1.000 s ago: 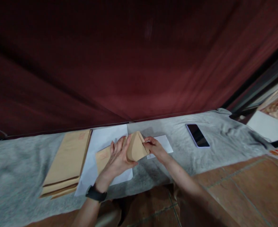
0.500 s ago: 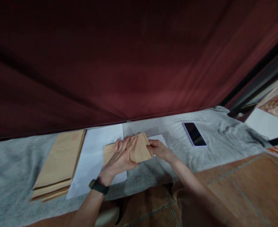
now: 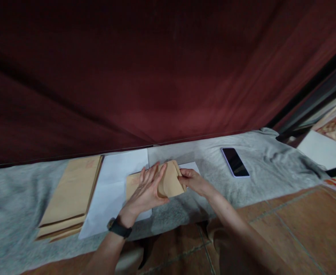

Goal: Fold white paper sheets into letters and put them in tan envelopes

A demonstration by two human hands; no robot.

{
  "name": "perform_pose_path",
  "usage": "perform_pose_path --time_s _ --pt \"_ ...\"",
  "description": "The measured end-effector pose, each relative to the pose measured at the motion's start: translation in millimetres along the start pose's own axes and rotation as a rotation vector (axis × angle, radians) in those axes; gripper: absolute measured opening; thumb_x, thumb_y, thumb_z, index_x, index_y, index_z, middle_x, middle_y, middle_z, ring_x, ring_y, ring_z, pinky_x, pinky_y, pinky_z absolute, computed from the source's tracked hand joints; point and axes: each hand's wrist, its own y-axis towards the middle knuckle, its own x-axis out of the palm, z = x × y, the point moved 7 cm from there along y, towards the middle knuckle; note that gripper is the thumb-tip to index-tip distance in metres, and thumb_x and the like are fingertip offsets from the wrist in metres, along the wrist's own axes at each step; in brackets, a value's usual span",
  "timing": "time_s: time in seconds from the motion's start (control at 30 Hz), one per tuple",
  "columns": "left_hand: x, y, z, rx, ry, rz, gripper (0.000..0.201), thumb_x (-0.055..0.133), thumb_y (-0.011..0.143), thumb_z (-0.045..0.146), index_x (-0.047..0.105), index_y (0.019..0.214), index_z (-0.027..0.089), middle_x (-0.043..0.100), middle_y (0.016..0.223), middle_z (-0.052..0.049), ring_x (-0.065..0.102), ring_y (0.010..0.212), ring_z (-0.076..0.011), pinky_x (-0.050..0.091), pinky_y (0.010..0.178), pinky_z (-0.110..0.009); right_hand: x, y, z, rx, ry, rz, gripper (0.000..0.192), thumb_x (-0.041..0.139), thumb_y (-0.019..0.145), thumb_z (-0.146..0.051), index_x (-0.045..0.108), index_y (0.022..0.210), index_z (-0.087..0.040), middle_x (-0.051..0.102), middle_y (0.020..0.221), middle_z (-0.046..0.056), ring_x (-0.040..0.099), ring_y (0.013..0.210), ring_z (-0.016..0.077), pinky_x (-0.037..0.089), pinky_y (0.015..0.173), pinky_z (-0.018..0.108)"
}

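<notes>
A brown paper envelope [image 3: 172, 181] lies partly on a white sheet [image 3: 116, 179], its right end lifted and bowed. My left hand [image 3: 147, 189] presses flat on the envelope with fingers spread, a black watch on that wrist. My right hand [image 3: 192, 179] pinches the envelope's right edge, over a small folded white paper [image 3: 192, 166] whose far corner shows behind the hand. The envelope's inside is hidden.
A stack of brown envelopes [image 3: 70, 194] lies to the left on the grey cloth [image 3: 13, 206]. A dark phone [image 3: 235, 162] lies face up to the right. A dark red curtain [image 3: 156, 76] hangs behind. Tiled floor [image 3: 299, 229] shows at the lower right.
The raised envelope end has come down lower toward the table. My left hand has slid a little right along it and flattened; my right hand stays at the right edge.
</notes>
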Motion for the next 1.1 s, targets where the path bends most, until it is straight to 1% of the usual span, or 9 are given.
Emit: perform_pose_path --time_s 0.23,0.4,0.53,0.6,0.7,0.8,0.87,0.97,1.1 --pt "-5.5 3 5 -0.009 0.054 0.069 0.114 0.075 0.069 0.041 0.007 0.159 0.023 0.031 0.157 -0.018 0.026 0.148 -0.0359 0.008 0.121 -0.062 -8 3 8 -0.078 -0.156 0.115 0.014 0.061 0.073 -0.033 0.062 0.079 -0.020 0.062 0.071 -0.003 0.053 0.065 0.0125 0.039 0.059 0.023" --pt "-6.2 -1 9 -0.006 0.069 0.087 0.111 0.073 0.070 0.037 0.007 0.159 0.024 0.034 0.155 -0.017 0.029 0.147 -0.0344 0.007 0.122 -0.061 -22 4 10 -0.121 -0.163 0.269 0.013 0.057 0.074 -0.029 0.061 0.085 -0.024 0.064 0.073 -0.004 0.056 0.063 0.0130 0.042 0.057 0.023" --pt "-2.9 -3 7 -0.028 0.058 0.083 0.112 0.072 0.070 0.035 0.006 0.160 0.023 0.032 0.157 -0.017 0.028 0.147 -0.0345 0.011 0.122 -0.061 -23 3 7 -0.141 -0.189 0.296 0.015 0.056 0.080 -0.033 0.057 0.092 -0.025 0.063 0.072 -0.004 0.057 0.061 0.0141 0.043 0.056 0.024" --pt "-4.2 -2 6 -0.032 0.052 0.098 0.112 0.072 0.070 0.035 0.005 0.160 0.022 0.033 0.156 -0.017 0.028 0.147 -0.0343 0.012 0.122 -0.060 -24 -3 -5 -0.237 -0.349 0.375 0.019 0.055 0.084 -0.031 0.055 0.102 -0.025 0.063 0.078 -0.003 0.059 0.065 0.0157 0.045 0.058 0.026" --pt "-6.4 0 7 -0.014 0.075 0.103 0.111 0.071 0.070 0.034 0.007 0.159 0.022 0.035 0.155 -0.017 0.028 0.147 -0.0344 0.010 0.122 -0.060 -21 -18 -32 -0.410 -0.796 0.514 0.022 0.054 0.088 -0.022 0.055 0.110 -0.024 0.064 0.097 0.004 0.062 0.085 0.0203 0.050 0.075 0.033" --pt "-5.9 2 10 0.011 0.114 0.090 0.109 0.071 0.070 0.032 0.009 0.159 0.021 0.035 0.155 -0.018 0.027 0.148 -0.0345 0.010 0.122 -0.060 -8 -22 -43 -0.428 -1.221 0.489 0.016 0.051 0.093 -0.016 0.061 0.104 -0.022 0.064 0.101 0.009 0.059 0.096 0.0244 0.046 0.087 0.039" --pt "-5.3 2 10 0.017 0.134 0.093 0.108 0.072 0.071 0.032 0.010 0.159 0.021 0.034 0.155 -0.019 0.028 0.147 -0.0350 0.011 0.122 -0.060 -4 -19 -42 -0.389 -1.351 0.426 0.018 0.048 0.096 -0.016 0.065 0.102 -0.022 0.065 0.098 0.010 0.059 0.094 0.0249 0.044 0.089 0.040" --pt "-4.9 2 10 0.022 0.161 0.103 0.106 0.071 0.071 0.032 0.013 0.159 0.022 0.033 0.156 -0.019 0.029 0.147 -0.0358 0.011 0.121 -0.061 -6 -15 -37 -0.335 -1.244 0.386 0.024 0.046 0.096 -0.016 0.069 0.103 -0.021 0.067 0.098 0.010 0.060 0.091 0.0238 0.044 0.089 0.038" --pt "-4.2 2 11 0.040 0.177 0.094 0.104 0.072 0.071 0.029 0.016 0.158 0.023 0.033 0.157 -0.019 0.028 0.148 -0.0359 0.011 0.121 -0.062 -14 -7 -22 -0.251 -0.780 0.333 0.025 0.049 0.089 -0.015 0.073 0.094 -0.022 0.069 0.095 0.006 0.062 0.086 0.0208 0.046 0.079 0.032"
